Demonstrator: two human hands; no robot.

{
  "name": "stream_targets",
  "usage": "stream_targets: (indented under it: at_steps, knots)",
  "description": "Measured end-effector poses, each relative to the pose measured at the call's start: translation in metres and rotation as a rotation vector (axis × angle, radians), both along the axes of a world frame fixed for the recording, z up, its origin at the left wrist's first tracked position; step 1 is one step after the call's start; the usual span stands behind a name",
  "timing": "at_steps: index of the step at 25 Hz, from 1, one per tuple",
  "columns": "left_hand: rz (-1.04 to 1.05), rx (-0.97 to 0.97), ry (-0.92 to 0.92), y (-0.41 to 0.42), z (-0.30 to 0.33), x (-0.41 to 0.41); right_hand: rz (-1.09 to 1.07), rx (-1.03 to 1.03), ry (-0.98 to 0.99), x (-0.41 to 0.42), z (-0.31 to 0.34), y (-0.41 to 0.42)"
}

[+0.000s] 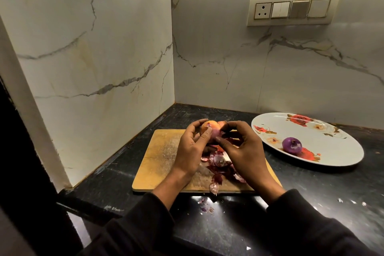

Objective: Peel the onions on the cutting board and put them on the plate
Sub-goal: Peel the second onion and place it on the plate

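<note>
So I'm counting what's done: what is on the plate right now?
One peeled purple onion lies on the plate, on its near part. Nothing covers the plate. A second onion is held above the cutting board by the left hand and right hand.

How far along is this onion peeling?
Done: one peeled purple onion lies on the flowered plate, and loose skins litter the cutting board. In hand: the left hand and right hand grip a half-skinned onion above the board. Left: finishing and plating it.

Switch panel [292,9] on marble wall [93,48]; black counter [311,189]
</note>
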State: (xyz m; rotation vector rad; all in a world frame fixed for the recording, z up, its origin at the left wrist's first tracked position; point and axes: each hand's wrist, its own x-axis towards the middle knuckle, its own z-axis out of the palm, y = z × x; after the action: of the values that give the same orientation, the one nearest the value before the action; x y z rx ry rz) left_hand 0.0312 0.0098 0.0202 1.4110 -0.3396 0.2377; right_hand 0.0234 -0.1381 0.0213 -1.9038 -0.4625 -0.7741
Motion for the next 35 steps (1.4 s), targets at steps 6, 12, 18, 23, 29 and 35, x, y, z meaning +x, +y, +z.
stream_targets:
  at_steps: [6,12,18,23,29,35]
  knots:
    - [-0.031,-0.010,-0.034,0.002,-0.002,-0.001,0.057,-0.006,0.042,-0.002,0.001,0.003]
    - [-0.078,0.030,-0.066,0.001,-0.002,0.001,0.072,-0.015,0.091,-0.002,0.001,0.002]
    - [-0.026,0.011,-0.038,0.001,-0.006,0.006,0.053,-0.033,0.037,-0.002,0.002,0.001]
    - [-0.028,-0.039,-0.019,0.000,-0.008,0.008,-0.016,0.090,0.089,0.006,-0.002,-0.003]
    - [-0.056,-0.112,0.051,0.001,-0.006,0.009,0.061,0.054,0.150,0.001,0.000,0.000]
    - [-0.094,-0.029,0.003,-0.001,-0.006,0.004,-0.028,-0.035,0.085,0.003,-0.001,-0.005]
